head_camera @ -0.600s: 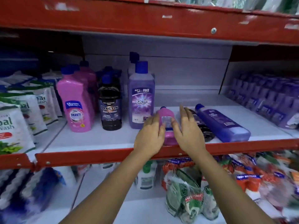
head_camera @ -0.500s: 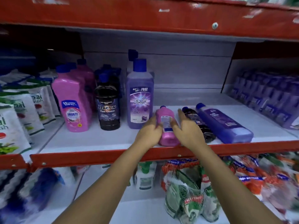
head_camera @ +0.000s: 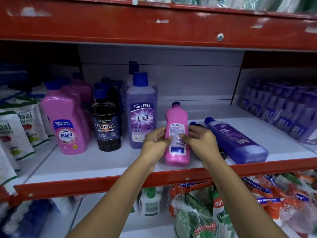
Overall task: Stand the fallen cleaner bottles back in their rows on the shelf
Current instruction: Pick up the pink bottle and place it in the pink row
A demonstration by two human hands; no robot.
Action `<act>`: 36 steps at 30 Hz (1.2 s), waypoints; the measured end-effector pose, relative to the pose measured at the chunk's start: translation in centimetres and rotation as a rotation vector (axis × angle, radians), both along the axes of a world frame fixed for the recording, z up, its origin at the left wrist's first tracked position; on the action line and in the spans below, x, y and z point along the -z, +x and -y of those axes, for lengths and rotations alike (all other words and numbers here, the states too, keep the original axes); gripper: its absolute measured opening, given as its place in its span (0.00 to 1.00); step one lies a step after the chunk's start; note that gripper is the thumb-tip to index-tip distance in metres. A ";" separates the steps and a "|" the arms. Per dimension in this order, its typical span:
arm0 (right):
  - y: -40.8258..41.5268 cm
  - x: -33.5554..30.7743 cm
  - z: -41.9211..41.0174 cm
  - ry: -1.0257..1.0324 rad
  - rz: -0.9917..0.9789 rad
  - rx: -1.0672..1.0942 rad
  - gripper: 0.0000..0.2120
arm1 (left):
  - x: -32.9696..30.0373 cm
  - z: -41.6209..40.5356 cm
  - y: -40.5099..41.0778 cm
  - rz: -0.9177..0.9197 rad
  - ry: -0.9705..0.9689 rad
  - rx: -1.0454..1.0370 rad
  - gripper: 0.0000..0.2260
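**Pink bottle gripped in both hands at the shelf front**

A small pink bottle (head_camera: 177, 134) of glossy plastic, flat-shouldered with a blue screw cap and a white printed back label, stands roughly upright near the front edge of the white shelf (head_camera: 106, 162), its base on or just above the board; which of the two cannot be told. The left hand (head_camera: 157, 143) curls around its left side, fingers partly closed, thumb and fingertips pressing the label. The right hand (head_camera: 200, 140) mirrors it on the right side, thumb on the label, fingers bent loosely round the back. Both hands have hold of the bottle.

Just right of it, a dark bottle (head_camera: 197, 125) lies on its side, mostly hidden behind the right hand. Beside that lies a long, translucent purple bottle (head_camera: 235, 140) with a blue cap, its label facing up.

To the left, upright rows stand in order: a tall purple Bactin bottle (head_camera: 141, 110), a squat black Bactin bottle (head_camera: 107, 124) with a moulded handle loop, and a broad pink Shakti bottle (head_camera: 66, 126). The shelf's lip is a red painted metal rail (head_camera: 85, 182), chipped in places.
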State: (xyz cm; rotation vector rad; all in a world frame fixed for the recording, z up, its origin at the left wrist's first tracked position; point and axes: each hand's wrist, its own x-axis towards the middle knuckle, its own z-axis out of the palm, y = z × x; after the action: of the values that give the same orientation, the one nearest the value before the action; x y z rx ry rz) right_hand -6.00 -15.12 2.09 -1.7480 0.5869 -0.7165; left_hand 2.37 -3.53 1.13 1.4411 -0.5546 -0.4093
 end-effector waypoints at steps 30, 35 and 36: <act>13.2 1.2 -24.5 -0.009 0.466 -0.272 0.20 | -0.1 -25.9 10.3 0.350 -0.247 -0.443 0.16; 14.0 1.5 -25.1 -0.020 0.458 -0.278 0.20 | 0.6 -26.7 11.2 0.356 -0.253 -0.441 0.17; 14.0 1.6 -25.2 -0.018 0.458 -0.288 0.20 | 0.7 -26.8 11.2 0.367 -0.253 -0.444 0.16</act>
State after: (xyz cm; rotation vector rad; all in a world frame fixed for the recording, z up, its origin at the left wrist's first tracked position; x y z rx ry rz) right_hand 8.02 10.05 0.52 -1.5696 0.0157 -0.8795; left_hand 13.57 23.28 0.43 1.3497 -0.5359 0.2747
